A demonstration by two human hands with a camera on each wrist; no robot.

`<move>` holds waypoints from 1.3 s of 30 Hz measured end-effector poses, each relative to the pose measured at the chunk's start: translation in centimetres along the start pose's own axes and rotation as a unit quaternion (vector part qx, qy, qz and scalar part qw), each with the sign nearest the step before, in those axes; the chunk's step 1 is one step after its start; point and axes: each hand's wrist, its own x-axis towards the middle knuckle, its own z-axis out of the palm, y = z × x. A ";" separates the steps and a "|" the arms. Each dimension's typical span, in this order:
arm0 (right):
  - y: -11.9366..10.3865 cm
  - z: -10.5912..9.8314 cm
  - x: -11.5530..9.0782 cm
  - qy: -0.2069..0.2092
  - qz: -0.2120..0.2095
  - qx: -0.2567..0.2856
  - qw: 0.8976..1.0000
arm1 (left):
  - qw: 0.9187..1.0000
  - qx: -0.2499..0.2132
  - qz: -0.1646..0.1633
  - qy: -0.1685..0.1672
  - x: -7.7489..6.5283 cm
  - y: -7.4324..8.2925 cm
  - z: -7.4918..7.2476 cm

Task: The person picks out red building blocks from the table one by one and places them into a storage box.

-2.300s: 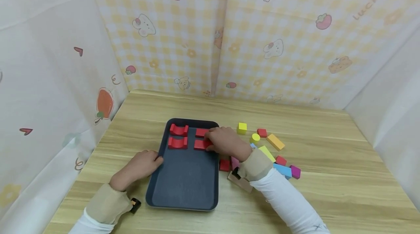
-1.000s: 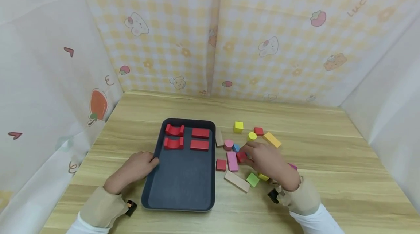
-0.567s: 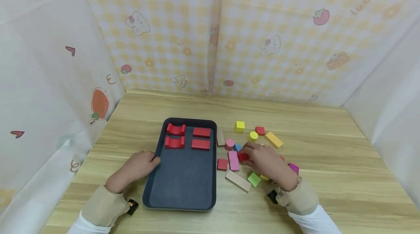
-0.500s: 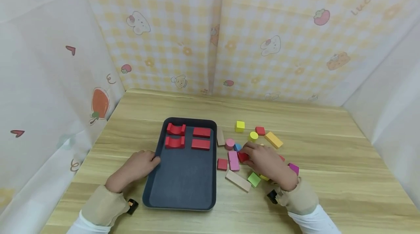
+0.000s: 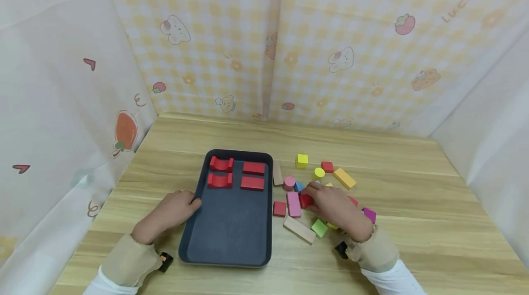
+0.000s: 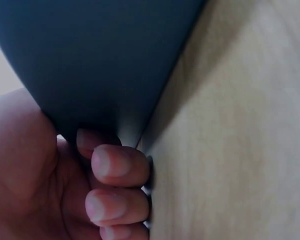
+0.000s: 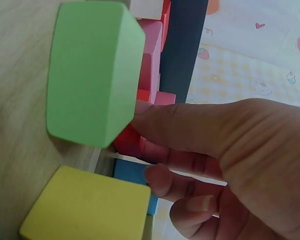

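In the head view my left hand (image 5: 172, 211) grips the left rim of a dark grey tray (image 5: 227, 251), thumb over the edge; the left wrist view shows its fingers (image 6: 119, 165) curled by the tray wall, low over the table. My right hand (image 5: 336, 205) is among the loose blocks right of the tray, its thumb and forefinger pinching a red block (image 5: 306, 201). The hand partly covers that block. Inside the tray, two notched red blocks (image 5: 220, 180) lie at the upper left and two flat red rectangular blocks (image 5: 252, 183) at the upper right.
Around the right hand lie a pink block (image 5: 294, 204), a red block (image 5: 279, 208), a natural wood block (image 5: 299, 229), a green block (image 7: 87, 70), a yellow block (image 7: 87, 207) and a blue block (image 7: 132, 171). An orange block (image 5: 345, 178) lies farther back. Curtains stand behind the table.
My right hand has left the flat red block in the tray and moved right to the loose blocks, where it now pinches another red block. The left hand stays at the tray's rim.
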 end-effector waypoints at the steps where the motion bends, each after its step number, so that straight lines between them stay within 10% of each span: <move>1: 0.0 0.0 0.0 -0.003 0.001 0.001 1.000 | 1.000 0.000 0.000 0.000 0.0 0.0 0.0; 39: -3.1 -3.9 3.1 0.064 -0.082 -0.014 0.995 | 1.000 0.003 0.001 -0.001 0.0 -0.1 -0.1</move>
